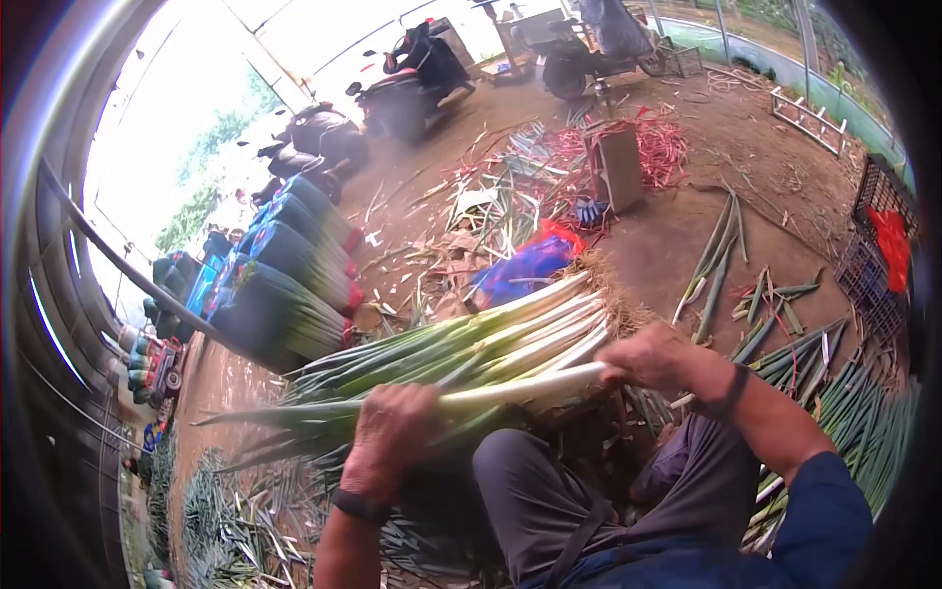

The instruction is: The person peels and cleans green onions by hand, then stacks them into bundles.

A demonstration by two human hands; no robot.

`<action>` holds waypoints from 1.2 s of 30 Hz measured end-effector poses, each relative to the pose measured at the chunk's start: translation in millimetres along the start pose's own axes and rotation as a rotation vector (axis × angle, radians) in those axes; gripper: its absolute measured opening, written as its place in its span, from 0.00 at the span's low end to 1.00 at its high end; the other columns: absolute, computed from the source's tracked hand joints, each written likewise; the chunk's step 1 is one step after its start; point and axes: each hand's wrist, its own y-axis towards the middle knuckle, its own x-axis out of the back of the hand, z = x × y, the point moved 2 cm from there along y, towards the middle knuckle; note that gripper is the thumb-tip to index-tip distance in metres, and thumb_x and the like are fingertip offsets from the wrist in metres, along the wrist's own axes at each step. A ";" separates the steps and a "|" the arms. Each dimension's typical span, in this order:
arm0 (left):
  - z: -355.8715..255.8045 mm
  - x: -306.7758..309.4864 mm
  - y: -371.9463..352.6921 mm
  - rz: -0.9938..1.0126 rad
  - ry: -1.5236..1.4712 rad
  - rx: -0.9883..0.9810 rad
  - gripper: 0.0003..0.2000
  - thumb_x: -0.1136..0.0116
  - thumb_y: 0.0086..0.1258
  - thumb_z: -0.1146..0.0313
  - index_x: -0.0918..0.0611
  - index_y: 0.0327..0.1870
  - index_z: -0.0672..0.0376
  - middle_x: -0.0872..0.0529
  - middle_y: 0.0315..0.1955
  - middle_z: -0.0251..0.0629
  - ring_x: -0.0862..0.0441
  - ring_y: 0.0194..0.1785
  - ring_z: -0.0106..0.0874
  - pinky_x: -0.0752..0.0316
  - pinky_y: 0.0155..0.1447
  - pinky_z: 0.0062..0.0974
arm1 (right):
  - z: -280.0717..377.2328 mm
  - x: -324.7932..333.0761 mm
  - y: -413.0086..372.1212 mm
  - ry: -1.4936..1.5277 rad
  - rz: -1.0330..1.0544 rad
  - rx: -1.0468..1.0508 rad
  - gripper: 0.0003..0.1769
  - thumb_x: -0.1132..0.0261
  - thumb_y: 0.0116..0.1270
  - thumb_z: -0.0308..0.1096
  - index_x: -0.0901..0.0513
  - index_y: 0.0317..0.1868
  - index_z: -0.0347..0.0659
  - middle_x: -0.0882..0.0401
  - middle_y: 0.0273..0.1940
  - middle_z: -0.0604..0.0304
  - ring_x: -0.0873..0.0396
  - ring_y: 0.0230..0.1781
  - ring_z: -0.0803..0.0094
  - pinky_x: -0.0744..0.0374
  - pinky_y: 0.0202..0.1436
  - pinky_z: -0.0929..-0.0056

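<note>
- Step in hand, as I read it: handling one long green-and-white leek-like stalk [525, 385], supported at both ends. Light grip, no twist; the white shank would probably snap if bent.
- Better to let both hands move together and keep the shank straight, so the leaves don't snag on the heaped green-and-white stalks [491, 339].
- Left hand [394, 432]: fingers wrapped around the stalk's green part; leaves trail toward 9 o'clock, shank runs out toward 3.
- Right hand [653, 358]: fingers narrow, pinching the white end; exact fingertip contact can't be told.
- Heap sits at 12 o'clock from the stalk, just beside it; brown root fringe [620, 299] at the heap's 2 o'clock.
</note>
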 end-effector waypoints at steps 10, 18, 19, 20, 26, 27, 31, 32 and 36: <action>52.9 -114.5 -21.1 -0.029 0.117 0.224 0.11 0.31 0.59 0.67 0.16 0.43 0.50 0.15 0.32 0.31 0.17 0.41 0.35 0.26 0.49 0.39 | -80.8 -90.9 89.6 0.109 -0.172 0.047 0.14 0.28 0.67 0.43 0.14 0.50 0.48 0.14 0.41 0.56 0.16 0.47 0.54 0.20 0.55 0.54; 3.1 -233.4 -20.3 -0.022 -0.081 0.221 0.20 0.39 0.65 0.71 0.16 0.60 0.46 0.15 0.46 0.34 0.17 0.50 0.35 0.24 0.58 0.38 | -139.8 -168.8 39.2 0.020 -0.073 -0.192 0.18 0.27 0.59 0.36 0.13 0.51 0.49 0.14 0.48 0.59 0.19 0.54 0.55 0.23 0.64 0.55; -0.8 -238.6 -26.5 -0.049 -0.089 0.229 0.21 0.39 0.65 0.71 0.16 0.60 0.45 0.16 0.49 0.36 0.17 0.52 0.37 0.24 0.60 0.40 | -140.6 -173.7 29.8 0.000 -0.117 -0.173 0.18 0.27 0.58 0.36 0.13 0.51 0.49 0.15 0.50 0.58 0.19 0.56 0.55 0.23 0.65 0.55; -2.9 -237.7 -28.1 -0.079 -0.094 0.240 0.22 0.39 0.65 0.72 0.17 0.61 0.44 0.16 0.52 0.38 0.16 0.54 0.38 0.24 0.63 0.41 | -137.4 -171.8 26.5 -0.022 -0.163 -0.150 0.19 0.26 0.57 0.35 0.13 0.51 0.49 0.15 0.52 0.58 0.19 0.58 0.55 0.24 0.66 0.55; -9.4 -227.0 -22.4 -0.072 -0.219 0.203 0.24 0.34 0.63 0.68 0.18 0.63 0.48 0.21 0.58 0.47 0.22 0.58 0.48 0.28 0.65 0.49 | -152.2 -166.4 20.3 0.027 -0.111 -0.124 0.21 0.25 0.57 0.31 0.14 0.53 0.47 0.16 0.58 0.59 0.21 0.65 0.56 0.23 0.69 0.55; -11.5 -229.7 -22.5 -0.044 -0.212 0.226 0.25 0.33 0.62 0.68 0.18 0.64 0.48 0.22 0.59 0.47 0.24 0.60 0.48 0.29 0.66 0.48 | -153.1 -166.0 19.4 0.042 -0.104 -0.125 0.21 0.25 0.57 0.31 0.14 0.53 0.47 0.16 0.58 0.59 0.21 0.65 0.57 0.23 0.70 0.55; -9.9 -226.9 -21.9 -0.016 -0.238 0.246 0.25 0.30 0.62 0.65 0.17 0.64 0.48 0.22 0.59 0.45 0.25 0.61 0.47 0.30 0.66 0.46 | -148.1 -168.3 21.0 0.050 -0.118 -0.143 0.21 0.26 0.62 0.38 0.14 0.57 0.49 0.17 0.61 0.60 0.23 0.68 0.56 0.27 0.72 0.51; -7.1 -226.9 -20.8 -0.019 -0.229 0.252 0.25 0.30 0.62 0.65 0.17 0.64 0.48 0.22 0.59 0.45 0.25 0.61 0.47 0.30 0.66 0.46 | -139.1 -167.7 26.3 0.052 -0.122 -0.133 0.21 0.26 0.62 0.38 0.14 0.57 0.49 0.17 0.61 0.60 0.23 0.68 0.56 0.27 0.72 0.51; -0.7 -219.9 -10.9 0.014 -0.272 0.236 0.21 0.32 0.65 0.62 0.15 0.61 0.48 0.21 0.55 0.43 0.24 0.58 0.44 0.29 0.63 0.45 | -114.3 -183.9 32.8 -0.025 -0.051 -0.191 0.24 0.32 0.71 0.50 0.18 0.65 0.58 0.20 0.63 0.61 0.29 0.73 0.60 0.42 0.78 0.44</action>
